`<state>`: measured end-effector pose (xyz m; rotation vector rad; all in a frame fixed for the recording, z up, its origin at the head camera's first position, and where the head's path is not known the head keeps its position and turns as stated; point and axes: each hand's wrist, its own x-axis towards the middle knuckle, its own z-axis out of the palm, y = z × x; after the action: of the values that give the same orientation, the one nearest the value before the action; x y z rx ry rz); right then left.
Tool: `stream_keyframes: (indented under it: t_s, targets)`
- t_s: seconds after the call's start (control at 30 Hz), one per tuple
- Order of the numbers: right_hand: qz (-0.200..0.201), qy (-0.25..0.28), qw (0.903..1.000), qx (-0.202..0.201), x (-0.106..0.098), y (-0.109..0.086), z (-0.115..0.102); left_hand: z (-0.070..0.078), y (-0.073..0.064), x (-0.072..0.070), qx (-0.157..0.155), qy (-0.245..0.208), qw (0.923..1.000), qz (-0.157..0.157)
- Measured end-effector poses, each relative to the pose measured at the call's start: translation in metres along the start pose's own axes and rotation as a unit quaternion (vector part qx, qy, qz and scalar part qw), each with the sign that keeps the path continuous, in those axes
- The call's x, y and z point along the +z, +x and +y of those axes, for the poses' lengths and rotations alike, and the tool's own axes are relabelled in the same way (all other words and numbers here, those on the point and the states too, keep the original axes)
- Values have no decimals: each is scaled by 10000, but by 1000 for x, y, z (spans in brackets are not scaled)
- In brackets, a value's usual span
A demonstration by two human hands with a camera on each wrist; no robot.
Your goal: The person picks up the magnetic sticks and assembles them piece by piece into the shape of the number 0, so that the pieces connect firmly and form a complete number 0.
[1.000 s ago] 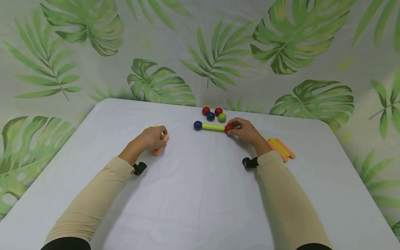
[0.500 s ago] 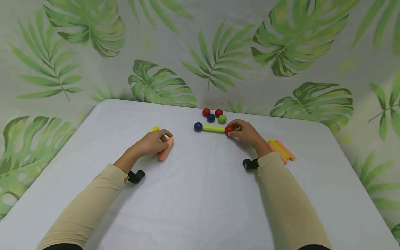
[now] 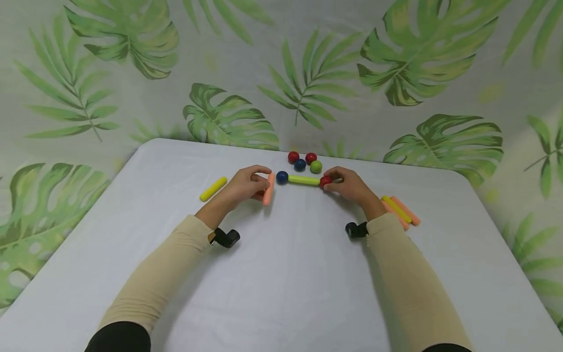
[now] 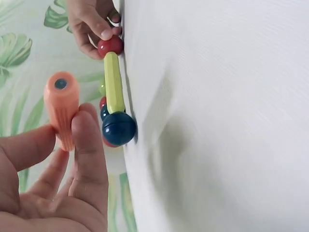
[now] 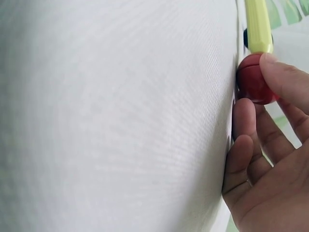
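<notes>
My left hand (image 3: 247, 185) pinches an orange stick (image 3: 269, 189) between thumb and fingers, raised over the table just left of a blue ball (image 3: 282, 177). In the left wrist view the orange stick (image 4: 61, 99) shows a dark round spot in its end. A yellow-green stick (image 3: 304, 180) joins the blue ball to a red ball (image 3: 325, 182), all lying in a row. My right hand (image 3: 349, 187) holds that red ball at the row's right end; the right wrist view shows the thumb on the red ball (image 5: 255, 79) and fingers beneath it.
Two red balls, one blue ball (image 3: 299, 165) and a green ball (image 3: 315, 166) cluster behind the row. A yellow stick (image 3: 213, 188) lies at left. By the right wrist lie orange sticks and another yellow stick (image 3: 397, 209). A leaf-print cloth hangs behind the white table (image 3: 281, 274).
My left hand has picked up the orange stick and carried it right, close to the blue ball, leaving the yellow stick behind. The right hand stays on the red ball.
</notes>
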<state>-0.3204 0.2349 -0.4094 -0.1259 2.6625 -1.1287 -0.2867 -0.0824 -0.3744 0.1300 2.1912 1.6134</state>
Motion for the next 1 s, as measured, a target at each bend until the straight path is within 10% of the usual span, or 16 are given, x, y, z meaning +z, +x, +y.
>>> stream_keyframes:
  t_s: [0.37, 1.0]
  targets:
    - [-3, 5, 10000, -31, -2, -1, 0, 4, 32, 22, -599, -467, 9969, 228]
    - [-8, -42, 9998, -196, -2, -2, 2, 4, 40, 23, -1130, -1032, 9880, 201]
